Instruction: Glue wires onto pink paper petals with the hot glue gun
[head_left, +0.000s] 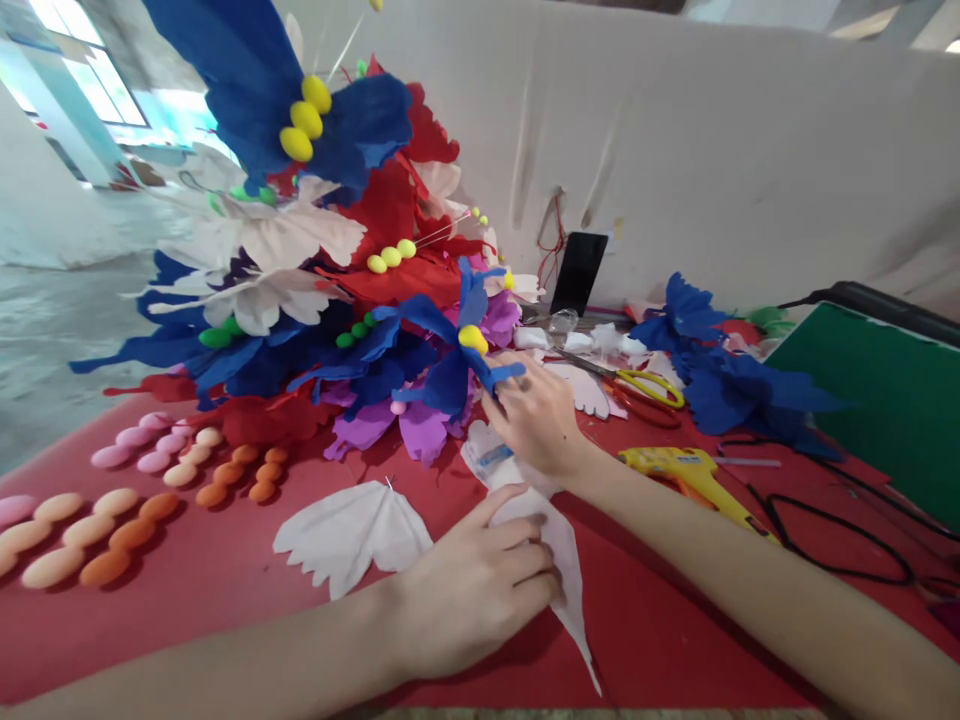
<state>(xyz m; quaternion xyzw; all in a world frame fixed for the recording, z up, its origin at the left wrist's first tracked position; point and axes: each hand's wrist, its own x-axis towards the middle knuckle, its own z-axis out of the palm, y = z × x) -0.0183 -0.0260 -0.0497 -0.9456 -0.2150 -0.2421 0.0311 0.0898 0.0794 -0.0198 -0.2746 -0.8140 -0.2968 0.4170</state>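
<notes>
My left hand [480, 590] rests palm down on a white wing-shaped cloth piece [566, 560], its fingers laid over the cloth and the thumb apart. Beyond it, my right hand [544, 415] is bent at the far end of the white piece, fingers closed and their tips partly hidden behind a blue cloth petal. What they hold, if anything, cannot be made out. A small bluish translucent strip [495, 455] lies by its wrist side. Left of my hands, a second white scalloped wing [352, 535] lies flat on the red tabletop [225, 620].
A tall pile of cloth butterflies [300, 300] rises at the back left. Rows of egg-shaped beads [109, 535] lie at left. On the right are a yellow glue gun [675, 465], scissors [649, 390], blue cloth pieces [735, 390], a green board [877, 400] and a black cord [840, 565]. A phone [579, 272] leans at the back.
</notes>
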